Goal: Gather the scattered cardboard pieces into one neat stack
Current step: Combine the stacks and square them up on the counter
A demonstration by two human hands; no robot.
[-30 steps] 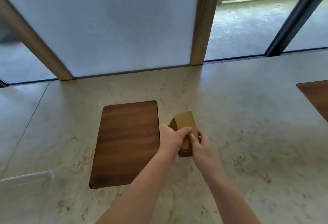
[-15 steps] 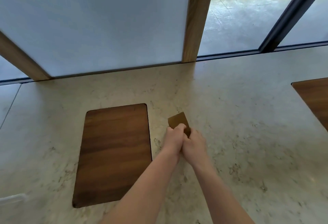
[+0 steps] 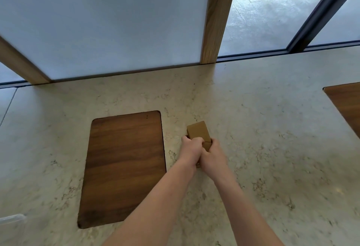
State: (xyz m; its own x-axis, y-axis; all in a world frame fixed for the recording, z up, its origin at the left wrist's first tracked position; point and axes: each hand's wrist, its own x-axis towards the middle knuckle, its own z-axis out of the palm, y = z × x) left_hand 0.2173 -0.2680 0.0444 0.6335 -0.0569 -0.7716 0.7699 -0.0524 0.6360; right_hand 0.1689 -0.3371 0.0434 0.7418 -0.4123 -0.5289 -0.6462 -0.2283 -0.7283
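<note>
A small stack of brown cardboard pieces rests on the pale stone counter, just right of a dark wooden inlay. My left hand grips its left side and my right hand grips its right side, the two hands pressed close together at its near end. The far half of the top piece shows; the near part and the lower pieces are hidden by my fingers.
A dark wooden rectangle is set into the counter to the left of my hands. A second wooden panel shows at the right edge. A clear plastic container corner sits at the lower left. Windows and wooden posts stand behind the counter.
My hands closed tighter together around the cardboard stack, then eased so more of the top piece shows. The view shifted slightly; the stack stays right of the wooden inlay.
</note>
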